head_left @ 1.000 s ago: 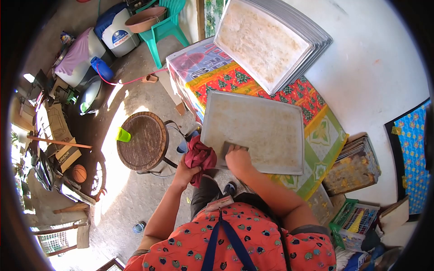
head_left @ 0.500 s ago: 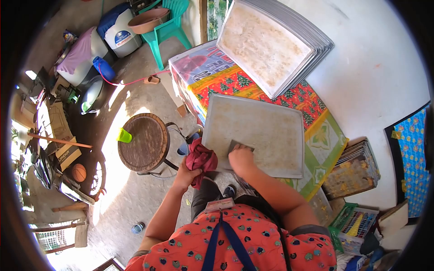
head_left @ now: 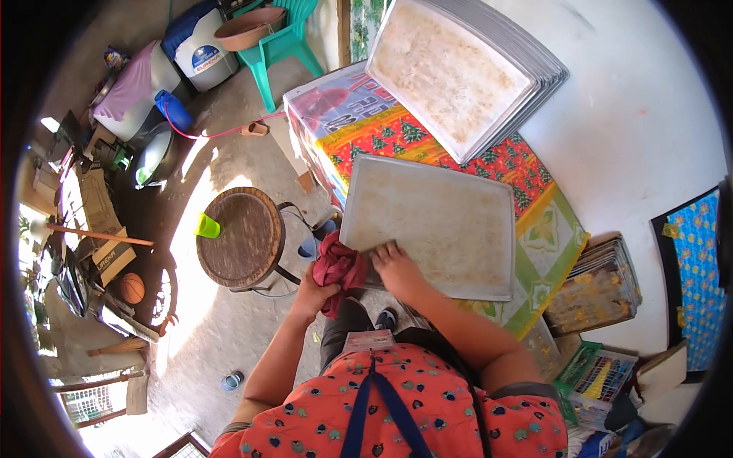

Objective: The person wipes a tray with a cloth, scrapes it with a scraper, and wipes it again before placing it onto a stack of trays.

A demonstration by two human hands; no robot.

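Metal tray (head_left: 439,221): flat on the table, centre of frame, crusted with pale residue; near-left corner sits at the table edge.
Right hand (head_left: 393,263): on the tray's near-left corner, fingers curled down on the surface, pressing a small flat scraper (head_left: 379,249) that is mostly hidden under the fingers.
Left hand (head_left: 314,290): closed in a fist around a red cloth (head_left: 338,267), just left of the tray corner, cloth touching the tray edge.
Table (head_left: 534,229): covered in a red, yellow and green patterned cloth, runs from centre to upper centre.
Tray stack (head_left: 466,69): more trays propped tilted against the white wall, top centre, same residue on the front one.
Round wooden stool (head_left: 240,237): left of the tray, with a green cup (head_left: 206,227) on its left rim.
Basketball (head_left: 131,288): far left, among clutter.
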